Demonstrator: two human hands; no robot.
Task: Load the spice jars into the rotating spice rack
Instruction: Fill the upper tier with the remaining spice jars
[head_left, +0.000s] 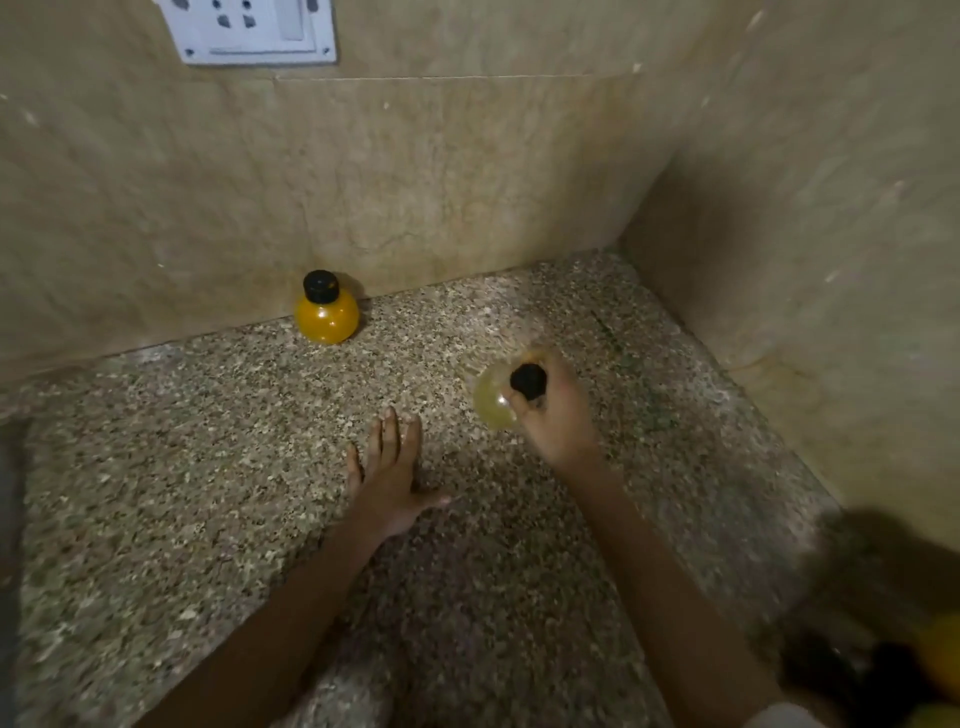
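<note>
The right hand (558, 415) sits a little toward three o'clock of the frame's middle, its fingers and thumb curled round the neck of a pale yellow jar (491, 402), pinching it just under the black cap (527, 382). The jar's round body bulges out at the hand's nine o'clock side. It is smeared by motion blur, so whether its base touches the speckled granite counter (208, 467) cannot be told. The left hand (389, 478) lies at about eight o'clock from that jar, near it but apart, palm down over the counter. Its fingers are straight and close together, pointing to twelve o'clock, the thumb spread out toward three o'clock, and it holds nothing. Whether the palm rests on the stone is unclear. A second jar - the orange jar (327, 317) with a black lid (320, 286) - stands upright at eleven o'clock from the left hand, well apart from both hands, right against the foot of the beige back wall (415, 182). A white socket plate (249, 31) is fixed to that wall at the frame's eleven o'clock. The side wall (831, 260) closes the corner at two o'clock. At five o'clock a dark shape (857, 649) with yellow-orange patches is too blurred to identify.
</note>
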